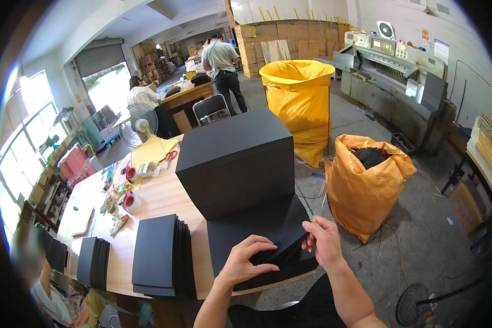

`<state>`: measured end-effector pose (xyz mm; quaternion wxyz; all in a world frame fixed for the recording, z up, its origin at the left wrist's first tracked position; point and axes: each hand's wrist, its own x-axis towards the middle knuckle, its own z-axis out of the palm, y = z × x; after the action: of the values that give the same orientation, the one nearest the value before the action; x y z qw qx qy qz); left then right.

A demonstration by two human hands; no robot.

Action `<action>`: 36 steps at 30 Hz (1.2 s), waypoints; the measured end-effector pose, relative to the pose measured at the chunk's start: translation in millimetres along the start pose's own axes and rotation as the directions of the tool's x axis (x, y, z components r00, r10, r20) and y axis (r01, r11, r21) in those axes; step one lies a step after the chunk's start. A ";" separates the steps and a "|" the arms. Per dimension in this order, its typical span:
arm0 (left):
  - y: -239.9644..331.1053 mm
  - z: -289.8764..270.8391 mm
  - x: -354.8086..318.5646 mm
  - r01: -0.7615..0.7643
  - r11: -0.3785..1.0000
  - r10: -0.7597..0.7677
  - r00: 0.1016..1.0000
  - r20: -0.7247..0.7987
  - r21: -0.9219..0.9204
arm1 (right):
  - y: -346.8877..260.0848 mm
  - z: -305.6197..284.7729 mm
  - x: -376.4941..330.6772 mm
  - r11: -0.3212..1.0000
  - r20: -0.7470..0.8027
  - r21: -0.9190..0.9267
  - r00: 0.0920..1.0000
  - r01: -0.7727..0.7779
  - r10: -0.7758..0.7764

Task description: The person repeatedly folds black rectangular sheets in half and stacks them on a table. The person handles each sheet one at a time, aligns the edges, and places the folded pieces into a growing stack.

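A: So I'm standing by this bench (164, 199) and the black sheets (257, 227) are lying in a low pile at its near right end, right in front of the worker. How are the hands looking to you?

B: The left hand (247, 261) is resting over the pile, thumb and fingers spreading apart with a gap showing. The right hand (322, 240) is sitting at the right edge, fingers bunching together by a corner — tbh I can't tell whether they're actually clamping a sheet.

A: What's worrying you, then?

B: That raised edge, mostly. It's bowing up between the hands, so if one side is pulling harder, I'm guessing a crease. And if the right fingers are catching two sheets, both could be coming up together.

A: I'm eyeing the tall black block (235, 169) too. It's looming right behind the pile, and if any sheets are running underneath — can't see if they are — one hard tug could be shifting it.

B: Yeah, and the pile is sitting close to the bench's edge. A sloppy pull could be sending sheets onto the floor (426, 235), near that orange sack (361, 188).
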<state>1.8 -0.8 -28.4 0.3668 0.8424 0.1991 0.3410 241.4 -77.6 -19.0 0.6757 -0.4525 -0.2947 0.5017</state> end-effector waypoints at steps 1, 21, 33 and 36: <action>-2.7 0.7 -1.7 0.019 1.000 -0.019 1.000 0.000 -0.018 | 1.2 -2.5 0.5 1.000 0.013 0.006 1.000 0.001 -0.001; 2.8 2.2 -0.2 0.033 0.996 -0.035 0.999 0.026 0.087 | -0.2 -8.7 0.3 0.999 0.030 -0.008 0.999 -0.038 0.038; -0.4 9.7 -1.5 0.078 0.995 -0.082 0.994 -0.073 -0.061 | 5.5 -4.3 -1.6 0.955 -0.003 -0.270 0.992 0.124 -0.129; -3.2 3.4 -3.0 0.075 0.997 -0.076 0.997 0.030 0.014 | 1.9 -4.1 0.7 0.998 0.005 -0.062 1.000 0.022 -0.021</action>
<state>1.9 -2.1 -33.9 0.3768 0.8418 0.2274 0.3125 244.3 -78.1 -22.5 0.6660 -0.4692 -0.3164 0.4859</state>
